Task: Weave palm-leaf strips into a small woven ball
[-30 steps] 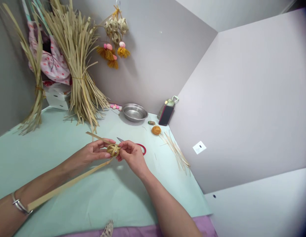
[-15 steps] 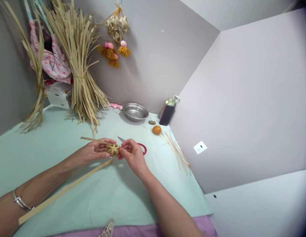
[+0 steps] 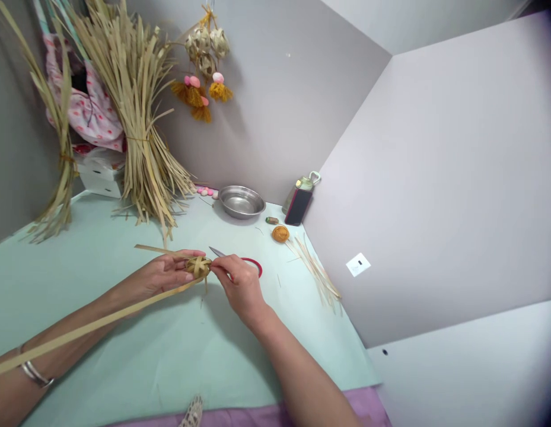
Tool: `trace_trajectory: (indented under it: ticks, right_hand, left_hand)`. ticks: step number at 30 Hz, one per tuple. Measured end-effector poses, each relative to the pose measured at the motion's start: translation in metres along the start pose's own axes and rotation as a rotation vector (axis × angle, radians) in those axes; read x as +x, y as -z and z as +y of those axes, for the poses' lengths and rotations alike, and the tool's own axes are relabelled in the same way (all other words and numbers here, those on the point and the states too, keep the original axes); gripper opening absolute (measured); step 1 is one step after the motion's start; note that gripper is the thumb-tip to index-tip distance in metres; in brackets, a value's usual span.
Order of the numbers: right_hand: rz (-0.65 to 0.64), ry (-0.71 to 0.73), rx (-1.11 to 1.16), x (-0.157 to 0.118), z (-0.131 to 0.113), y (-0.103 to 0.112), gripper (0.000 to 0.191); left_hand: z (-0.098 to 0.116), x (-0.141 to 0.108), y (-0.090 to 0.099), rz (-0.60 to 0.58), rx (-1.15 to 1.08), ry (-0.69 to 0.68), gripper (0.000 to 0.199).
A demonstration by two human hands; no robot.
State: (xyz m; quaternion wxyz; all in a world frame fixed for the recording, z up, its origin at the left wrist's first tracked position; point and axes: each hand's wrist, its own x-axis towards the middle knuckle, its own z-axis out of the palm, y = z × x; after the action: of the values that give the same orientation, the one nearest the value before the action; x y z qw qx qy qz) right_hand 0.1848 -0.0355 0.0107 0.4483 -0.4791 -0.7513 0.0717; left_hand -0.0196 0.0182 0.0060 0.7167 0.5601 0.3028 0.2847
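A small woven ball (image 3: 198, 267) of flat straw strips is held above the pale green table. My left hand (image 3: 168, 271) cups it from the left, thumb below and fingers above. The fingertips of my right hand (image 3: 237, 281) pinch at its right side; the exact bit of strip between them is too small to make out. One long strip (image 3: 92, 326) runs from the ball down across my left forearm, and a shorter end sticks out to the upper left. Scissors (image 3: 254, 266) with red handles lie partly behind my right hand.
A metal bowl (image 3: 242, 202), an orange yarn ball (image 3: 280, 234), a phone (image 3: 298, 207) against a jar and thin strips (image 3: 317, 270) are beyond my hands. A big straw bundle (image 3: 139, 118) stands at the back left. Woven balls (image 3: 206, 44) with tassels hang on the wall.
The ball has turned a little between my hands. The long strip has swung upward and now crosses my left forearm. My right fingers have closed in tighter at the ball's side.
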Motion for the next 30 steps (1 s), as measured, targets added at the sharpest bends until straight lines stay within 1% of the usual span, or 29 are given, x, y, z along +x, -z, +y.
trace_trajectory:
  ticks: [3, 7, 9, 13, 16, 20, 24, 27, 30]
  right_hand:
    - [0.007, 0.008, -0.043, 0.000, -0.001, -0.001, 0.014]
    - [0.018, -0.071, -0.008, 0.000, -0.002, -0.003, 0.013]
    - [0.018, -0.151, 0.042, 0.000, -0.003, -0.004, 0.011]
    - [-0.015, -0.375, 0.201, 0.004, -0.004, -0.003, 0.010]
    - [-0.042, -0.480, 0.279, 0.006, -0.007, -0.002, 0.009]
    - [-0.071, -0.562, 0.373, 0.008, -0.010, -0.002, 0.006]
    - [-0.131, -0.624, 0.520, 0.009, -0.013, -0.001, 0.004]
    - [-0.182, -0.663, 0.611, 0.010, -0.014, -0.002, 0.003]
    - [-0.205, -0.689, 0.642, 0.010, -0.015, -0.002, 0.003]
  left_hand:
    - [-0.003, 0.001, -0.001, 0.031, 0.034, -0.038, 0.049]
    - [-0.007, 0.001, -0.003, 0.117, 0.128, -0.073, 0.048]
    - [-0.008, 0.000, -0.005, 0.133, 0.159, -0.094, 0.048]
    - [-0.009, -0.002, -0.011, 0.138, 0.179, -0.148, 0.043]
    - [-0.010, -0.003, -0.015, 0.130, 0.208, -0.194, 0.042]
    - [-0.012, -0.003, -0.017, 0.098, 0.278, -0.247, 0.045]
    - [-0.010, -0.003, -0.019, 0.125, 0.431, -0.303, 0.049]
    - [-0.002, -0.004, -0.022, 0.132, 0.523, -0.311, 0.042]
    - [0.005, -0.007, -0.025, 0.148, 0.539, -0.304, 0.035]
